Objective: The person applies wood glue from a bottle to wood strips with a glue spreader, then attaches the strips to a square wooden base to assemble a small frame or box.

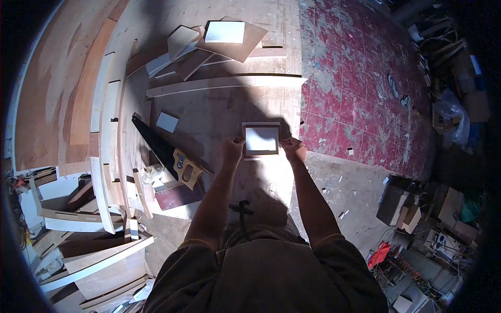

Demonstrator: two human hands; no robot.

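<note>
A small rectangular wooden frame (262, 124) with a bright white panel (262, 139) inside it is held flat over the wooden worktop (209, 115). My left hand (233, 148) grips its left edge, fingers closed. On the opposite edge, my right hand (293, 149) pinches the frame. To the left lies a handsaw (156, 141) with a dark blade and a wooden handle. Beyond the saw rests a small white rectangular piece (167, 122). A dark hammer-shaped tool (241, 210) is close to my body.
Board offcuts (182, 44) and a long wood strip (224, 85) lie on the worktop's far part. Long planks (96, 120) line the left side. Scrap wood (94, 261) is heaped at lower left. Worn red flooring (360, 94) is at right, with clutter and boxes (392, 201) beyond.
</note>
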